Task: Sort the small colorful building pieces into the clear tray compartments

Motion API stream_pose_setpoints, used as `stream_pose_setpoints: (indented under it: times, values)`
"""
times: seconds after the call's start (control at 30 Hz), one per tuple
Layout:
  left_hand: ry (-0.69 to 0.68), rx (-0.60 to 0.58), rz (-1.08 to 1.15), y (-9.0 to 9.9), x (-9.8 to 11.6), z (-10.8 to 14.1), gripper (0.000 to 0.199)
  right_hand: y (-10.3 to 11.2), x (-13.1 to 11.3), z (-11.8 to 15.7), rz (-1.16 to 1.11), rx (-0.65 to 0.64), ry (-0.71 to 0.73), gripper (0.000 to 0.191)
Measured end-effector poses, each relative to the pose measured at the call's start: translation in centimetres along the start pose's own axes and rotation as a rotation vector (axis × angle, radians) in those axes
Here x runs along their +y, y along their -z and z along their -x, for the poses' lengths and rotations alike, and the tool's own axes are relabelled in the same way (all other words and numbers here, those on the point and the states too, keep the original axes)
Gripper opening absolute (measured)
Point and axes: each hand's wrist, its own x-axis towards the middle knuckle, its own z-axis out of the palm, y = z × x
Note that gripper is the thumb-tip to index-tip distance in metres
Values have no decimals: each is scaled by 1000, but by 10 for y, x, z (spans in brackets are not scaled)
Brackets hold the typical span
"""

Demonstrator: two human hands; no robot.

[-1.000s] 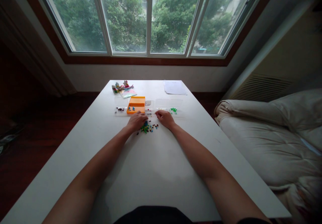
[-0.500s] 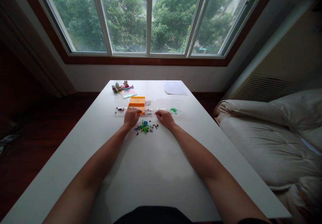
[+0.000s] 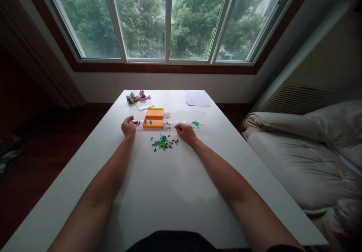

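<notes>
My left hand (image 3: 128,126) is at the left end of a clear plastic tray, its fingers curled together beside several dark brown building bricks (image 3: 136,122). Anything between those fingertips is too small to make out. Right of it stands an orange box (image 3: 153,124) with a few blue bricks (image 3: 150,122) in its front part. My right hand (image 3: 185,131) rests closed by the tray's front edge, its fingertips pressed together and their contents hidden. Between my hands, nearer to me, lies a loose pile of small green, blue and brown bricks (image 3: 163,142).
Green bricks (image 3: 195,124) lie in the right clear compartment. Small figures (image 3: 136,96) and a coloured sheet (image 3: 144,105) are at the table's back left. White papers (image 3: 197,98) lie at the back right. A cushioned sofa (image 3: 296,161) stands right of the white table (image 3: 169,191).
My left hand has moved left, from over the orange box to beside the dark brown bricks, uncovering the blue bricks. A green brick now lies apart at the pile's upper left. My right hand stays put.
</notes>
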Motion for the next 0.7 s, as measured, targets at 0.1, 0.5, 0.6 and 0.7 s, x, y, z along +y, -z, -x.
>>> stream_pose_setpoints:
  times: [0.1,0.5,0.6,0.7]
  values:
    - [49,68,23,-1,0,1,51,0,0,0,-2,1,2,20]
    - [-535,-436,-226,-19,56,53,28,-3,2,0,-10,11,10,18]
    - [-746,-644,-299,-26,72,79,24,-3,2,0,-3,5,3,17]
    - [-863,-734,-352,-32,81,100,22,-3,3,0,-5,7,0,17]
